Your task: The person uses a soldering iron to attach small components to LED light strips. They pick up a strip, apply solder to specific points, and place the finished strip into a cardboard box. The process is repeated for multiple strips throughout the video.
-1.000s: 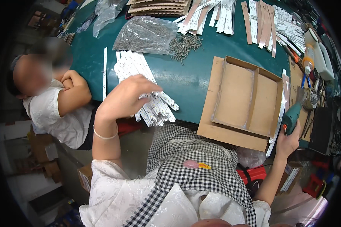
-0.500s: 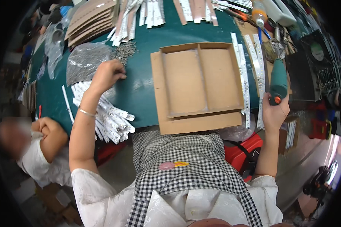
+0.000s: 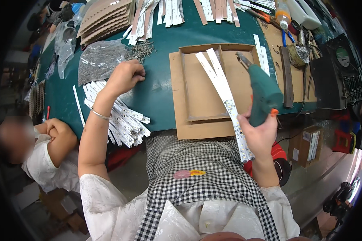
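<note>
My right hand (image 3: pixel 262 138) grips a green handheld power tool (image 3: pixel 266 93) with a metal tip and an orange button. Two white LED strips (image 3: pixel 226 94) are held in the same hand, slanting over a shallow cardboard box (image 3: pixel 181 129) with one divider. Beside a heap of small grey metal pieces (image 3: pixel 140 51), my left hand (image 3: pixel 128 77) hovers with its fingertips pinched; whatever is between them is too small to make out. A clear bag (image 3: pixel 100 62) of similar pieces lies left of it, and a bundle of LED strips (image 3: pixel 124 122) lies beneath my left wrist.
Stacked corrugated cardboard (image 3: pixel 106 20) and more strips (image 3: pixel 173 12) line the far edge. At right are another pair of strips (image 3: pixel 262 54), a dark metal bar (image 3: pixel 286 76), a bottle (image 3: pixel 283 18) and a black box-shaped device (image 3: pixel 330 72). A person with folded arms (image 3: pixel 58 138) is at left.
My right hand has moved left from the right side of the table, bringing the power tool and two LED strips over the box. My left hand stays near the metal pieces.
</note>
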